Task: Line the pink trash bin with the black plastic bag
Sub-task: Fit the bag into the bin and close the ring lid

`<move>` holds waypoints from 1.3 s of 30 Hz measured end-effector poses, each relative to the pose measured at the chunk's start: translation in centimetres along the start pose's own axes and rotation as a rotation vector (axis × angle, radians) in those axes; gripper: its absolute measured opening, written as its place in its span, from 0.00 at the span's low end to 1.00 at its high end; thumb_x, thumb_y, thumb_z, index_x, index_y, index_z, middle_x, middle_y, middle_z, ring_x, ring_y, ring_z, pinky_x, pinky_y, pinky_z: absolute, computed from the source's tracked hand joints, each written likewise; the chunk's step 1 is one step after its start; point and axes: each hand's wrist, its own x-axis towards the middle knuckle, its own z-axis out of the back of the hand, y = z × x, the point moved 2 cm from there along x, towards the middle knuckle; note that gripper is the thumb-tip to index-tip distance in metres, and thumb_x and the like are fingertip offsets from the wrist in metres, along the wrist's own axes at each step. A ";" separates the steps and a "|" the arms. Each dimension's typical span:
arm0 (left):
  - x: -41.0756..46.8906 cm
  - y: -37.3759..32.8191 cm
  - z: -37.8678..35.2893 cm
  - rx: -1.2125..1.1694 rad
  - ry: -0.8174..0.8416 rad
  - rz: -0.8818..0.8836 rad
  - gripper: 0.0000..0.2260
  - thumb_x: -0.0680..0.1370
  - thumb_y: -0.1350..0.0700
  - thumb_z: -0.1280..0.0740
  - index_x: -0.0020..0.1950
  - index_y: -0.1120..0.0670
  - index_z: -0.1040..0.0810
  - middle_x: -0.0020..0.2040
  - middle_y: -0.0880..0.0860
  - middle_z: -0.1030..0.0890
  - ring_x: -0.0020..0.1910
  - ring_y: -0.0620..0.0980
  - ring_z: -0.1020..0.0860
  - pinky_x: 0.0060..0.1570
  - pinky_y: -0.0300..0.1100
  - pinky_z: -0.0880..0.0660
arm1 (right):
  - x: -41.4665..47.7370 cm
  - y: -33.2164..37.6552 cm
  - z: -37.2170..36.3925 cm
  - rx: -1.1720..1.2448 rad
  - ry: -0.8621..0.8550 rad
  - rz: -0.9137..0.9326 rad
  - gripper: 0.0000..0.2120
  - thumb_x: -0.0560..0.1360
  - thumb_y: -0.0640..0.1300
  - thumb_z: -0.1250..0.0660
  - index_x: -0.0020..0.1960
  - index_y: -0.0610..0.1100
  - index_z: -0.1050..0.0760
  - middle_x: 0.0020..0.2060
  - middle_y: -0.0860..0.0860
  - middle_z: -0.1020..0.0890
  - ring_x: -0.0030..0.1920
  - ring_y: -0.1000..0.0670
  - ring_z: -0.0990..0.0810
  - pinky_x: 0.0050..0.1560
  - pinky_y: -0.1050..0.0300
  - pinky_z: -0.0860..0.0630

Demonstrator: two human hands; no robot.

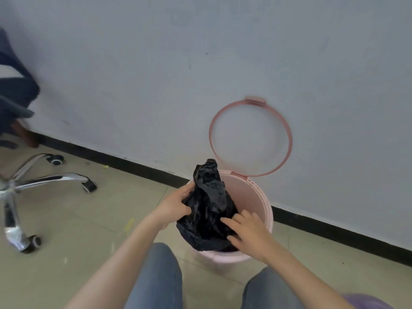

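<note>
A round pink trash bin (256, 197) stands on the floor by the wall, its pink ring frame (287, 139) flipped up and leaning against the wall. A crumpled black plastic bag (209, 204) bunches up out of the bin's mouth, its top rising above the rim. My left hand (176, 205) grips the bag's left side at the bin's rim. My right hand (247, 233) presses on the bag's lower right part inside the bin, fingers spread and curled into the plastic.
A chrome office chair base (33, 181) with castors stands at the left, dark clothing above it. A black skirting strip (334, 233) runs along the grey wall. My knees in blue jeans (156, 277) are in front of the bin. Tiled floor all around.
</note>
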 end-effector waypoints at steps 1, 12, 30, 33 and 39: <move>-0.2 -0.1 -0.1 0.018 0.013 -0.019 0.33 0.74 0.75 0.44 0.74 0.49 0.42 0.67 0.50 0.30 0.65 0.50 0.31 0.46 0.31 0.28 | 0.4 0.2 0.9 0.129 -0.105 -0.086 0.21 0.71 0.53 0.42 0.63 0.50 0.29 0.50 0.49 0.20 0.52 0.45 0.22 0.45 0.55 0.28; 4.5 3.0 3.7 0.106 -0.359 0.006 0.26 0.73 0.72 0.42 0.71 0.58 0.36 0.66 0.63 0.28 0.64 0.61 0.28 0.60 0.49 0.27 | 2.4 -5.7 0.5 0.649 -0.225 -0.915 0.14 0.76 0.38 0.42 0.32 0.38 0.31 0.35 0.40 0.25 0.40 0.41 0.25 0.38 0.54 0.34; 2.7 7.2 -3.4 1.419 0.079 -0.194 0.30 0.76 0.37 0.43 0.74 0.51 0.42 0.68 0.56 0.29 0.71 0.57 0.38 0.72 0.62 0.58 | -5.9 -11.1 0.6 0.851 -0.497 -1.349 0.19 0.76 0.33 0.43 0.66 0.40 0.35 0.59 0.35 0.25 0.52 0.37 0.25 0.57 0.40 0.26; 3.1 7.0 -1.0 1.429 0.096 -0.417 0.16 0.79 0.49 0.43 0.64 0.52 0.28 0.59 0.52 0.23 0.62 0.54 0.29 0.71 0.53 0.47 | -6.5 -10.8 2.0 0.346 -0.542 -1.170 0.21 0.75 0.38 0.38 0.67 0.38 0.36 0.61 0.31 0.28 0.61 0.31 0.30 0.59 0.37 0.30; 2.9 7.2 1.6 1.246 -0.016 -0.747 0.06 0.60 0.54 0.26 0.34 0.44 0.20 0.30 0.41 0.20 0.30 0.41 0.21 0.34 0.32 0.26 | -4.6 -4.5 -1.0 -0.421 -0.066 0.205 0.26 0.70 0.67 0.43 0.60 0.52 0.27 0.57 0.49 0.18 0.63 0.46 0.26 0.64 0.44 0.33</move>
